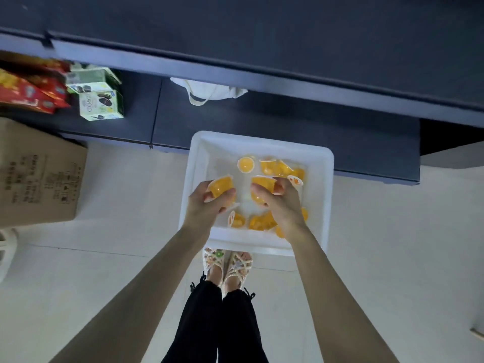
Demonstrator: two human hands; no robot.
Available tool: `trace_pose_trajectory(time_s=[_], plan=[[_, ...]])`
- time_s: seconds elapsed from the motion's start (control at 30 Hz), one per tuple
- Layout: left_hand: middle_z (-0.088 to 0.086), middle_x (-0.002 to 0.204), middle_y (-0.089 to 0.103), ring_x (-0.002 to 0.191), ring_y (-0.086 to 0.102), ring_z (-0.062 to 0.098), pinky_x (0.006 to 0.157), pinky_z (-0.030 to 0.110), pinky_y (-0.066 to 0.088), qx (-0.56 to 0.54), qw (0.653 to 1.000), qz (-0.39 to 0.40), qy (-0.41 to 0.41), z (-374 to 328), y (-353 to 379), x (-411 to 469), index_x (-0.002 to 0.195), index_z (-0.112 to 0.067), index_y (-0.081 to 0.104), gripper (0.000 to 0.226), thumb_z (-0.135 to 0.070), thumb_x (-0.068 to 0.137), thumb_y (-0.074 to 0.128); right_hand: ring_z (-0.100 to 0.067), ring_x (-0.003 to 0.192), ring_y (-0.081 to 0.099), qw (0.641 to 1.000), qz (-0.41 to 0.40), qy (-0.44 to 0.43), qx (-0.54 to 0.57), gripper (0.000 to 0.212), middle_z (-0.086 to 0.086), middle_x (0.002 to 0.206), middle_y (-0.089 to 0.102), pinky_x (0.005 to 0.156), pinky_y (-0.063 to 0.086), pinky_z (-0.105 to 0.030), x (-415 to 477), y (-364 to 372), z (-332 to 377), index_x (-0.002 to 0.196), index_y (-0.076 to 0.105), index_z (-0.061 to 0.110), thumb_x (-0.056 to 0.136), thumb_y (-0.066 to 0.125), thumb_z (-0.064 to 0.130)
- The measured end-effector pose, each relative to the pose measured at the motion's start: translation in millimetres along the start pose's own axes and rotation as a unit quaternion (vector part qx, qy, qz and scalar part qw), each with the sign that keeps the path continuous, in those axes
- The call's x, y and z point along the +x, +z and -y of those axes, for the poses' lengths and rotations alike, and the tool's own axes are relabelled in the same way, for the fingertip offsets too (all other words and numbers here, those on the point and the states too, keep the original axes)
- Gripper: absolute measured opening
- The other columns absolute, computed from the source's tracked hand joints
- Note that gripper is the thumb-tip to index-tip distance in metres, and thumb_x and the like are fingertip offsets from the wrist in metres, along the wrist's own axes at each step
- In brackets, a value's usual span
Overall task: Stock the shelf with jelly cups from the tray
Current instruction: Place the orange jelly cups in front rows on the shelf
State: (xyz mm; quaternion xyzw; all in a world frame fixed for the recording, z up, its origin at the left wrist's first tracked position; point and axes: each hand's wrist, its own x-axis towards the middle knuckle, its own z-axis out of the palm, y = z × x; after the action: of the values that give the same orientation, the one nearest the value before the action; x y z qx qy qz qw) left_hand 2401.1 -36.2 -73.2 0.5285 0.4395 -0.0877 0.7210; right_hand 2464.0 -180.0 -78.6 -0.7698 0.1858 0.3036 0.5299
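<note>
**Both hands over the tray, one jelly cup in each**

Left hand [207, 205] holds a small translucent orange plastic jelly cup [221, 188], its fingers [231, 192] curled round the side. Right hand [281, 205] grips a second orange jelly cup [262, 183] the same way. Both cups lie tilted, their white lid edges turned toward the tray's far side. They are squat and round, with no long axis to line up. More loose orange cups [246, 163] lie scattered inside the white rectangular plastic tray [262, 142], some on their sides. Beyond the tray's far edge runs the dark blue shelf [301, 127], about equally near either hand, so the coming move is likely a forward carry. Left of the tray stands a brown cardboard box [39, 179].
</note>
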Motion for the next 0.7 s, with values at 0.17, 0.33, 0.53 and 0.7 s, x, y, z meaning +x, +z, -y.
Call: trace_pose_trajectory(time_s=[0.17,0.33,0.53,0.7], plan=[[0.0,0.085,0.065,0.077,0.059,0.014,0.069,0.026,0.043,-0.053,0.996,0.035,0.061,-85,-2,-96,0.103,-0.016,0.055,0.028,-0.018,0.081,0.072,-0.021,0.093,0.068,0.993,0.051,-0.067,0.085,0.047,-0.012,0.11,0.064,0.069,0.057,-0.019,-83,-25,107,0.119,0.055,0.005,0.079,0.076,0.018],[-0.006,0.073,0.065,0.069,0.064,0.015,0.065,0.027,0.044,-0.064,0.978,0.045,0.193,-184,-6,-177,0.093,-0.017,0.057,0.03,-0.034,0.076,0.073,-0.022,0.097,0.067,0.976,0.092,-0.177,0.085,0.034,-0.011,0.107,0.068,0.084,0.057,-0.035,-152,-48,212,0.109,0.061,0.01,0.079,0.076,0.017],[0.004,0.084,0.066,0.065,0.07,0.012,0.058,0.016,0.048,-0.04,0.941,0.047,0.332,-281,-15,-246,0.109,-0.008,0.053,0.025,-0.018,0.089,0.063,-0.011,0.086,0.066,0.941,0.077,-0.325,0.052,0.021,0.001,0.094,0.069,0.077,0.056,-0.026,-220,-64,311,0.092,0.066,0.019,0.076,0.078,0.014],[-0.004,0.083,0.072,0.082,0.069,0.014,0.076,0.027,0.052,-0.013,0.913,0.027,0.406,-351,-31,-267,0.104,-0.016,0.058,0.023,-0.02,0.085,0.068,-0.013,0.088,0.067,0.911,0.066,-0.406,0.029,0.028,0.001,0.096,0.068,0.079,0.057,-0.027,-250,-65,382,0.101,0.064,0.014,0.076,0.078,0.014]])
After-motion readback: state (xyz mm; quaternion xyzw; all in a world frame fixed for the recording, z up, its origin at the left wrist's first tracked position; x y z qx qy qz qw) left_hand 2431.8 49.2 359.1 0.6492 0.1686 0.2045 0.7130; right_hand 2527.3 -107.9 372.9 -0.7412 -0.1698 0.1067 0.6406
